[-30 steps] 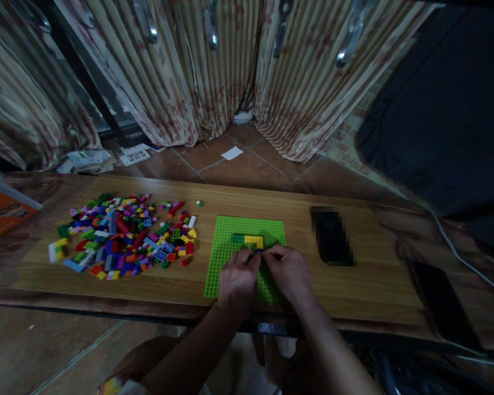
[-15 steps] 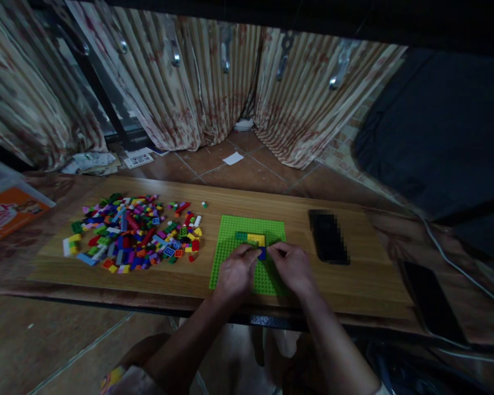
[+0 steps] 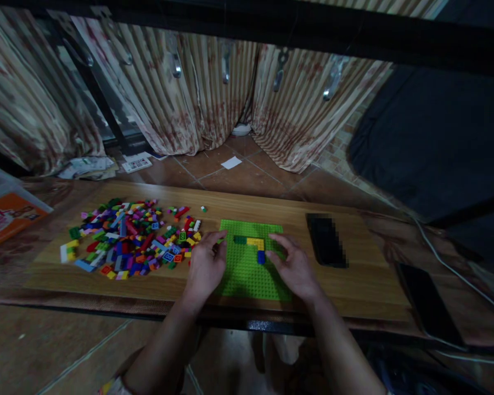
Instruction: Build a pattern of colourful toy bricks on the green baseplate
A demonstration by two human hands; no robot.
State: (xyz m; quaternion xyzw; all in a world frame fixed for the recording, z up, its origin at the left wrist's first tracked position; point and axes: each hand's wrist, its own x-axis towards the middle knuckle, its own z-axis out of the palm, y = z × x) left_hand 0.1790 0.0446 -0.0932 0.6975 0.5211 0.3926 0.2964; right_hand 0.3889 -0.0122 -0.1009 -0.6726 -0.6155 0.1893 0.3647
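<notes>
A green studded baseplate (image 3: 242, 280) lies on the wooden board. Attached to it is an angled row of bricks: a dark green brick (image 3: 240, 240) at the left, yellow bricks (image 3: 255, 242) in the middle and a blue brick (image 3: 261, 257) at the near end. My left hand (image 3: 207, 263) is over the plate's left edge, fingers apart and holding nothing. On the other side, my right hand (image 3: 293, 264) hovers by the blue brick with its thumb and fingers spread, also without anything in it.
A heap of loose coloured bricks (image 3: 127, 236) covers the board's left part. One phone (image 3: 326, 240) lies right of the baseplate, and a second dark device (image 3: 430, 304) lies farther right near a white cable (image 3: 448, 263). A plastic box with an orange label (image 3: 12, 214) stands at far left.
Both hands have come off the blue brick and opened. My left hand has moved left toward the loose bricks; my right hand has shifted slightly. The blue brick stays on the plate.
</notes>
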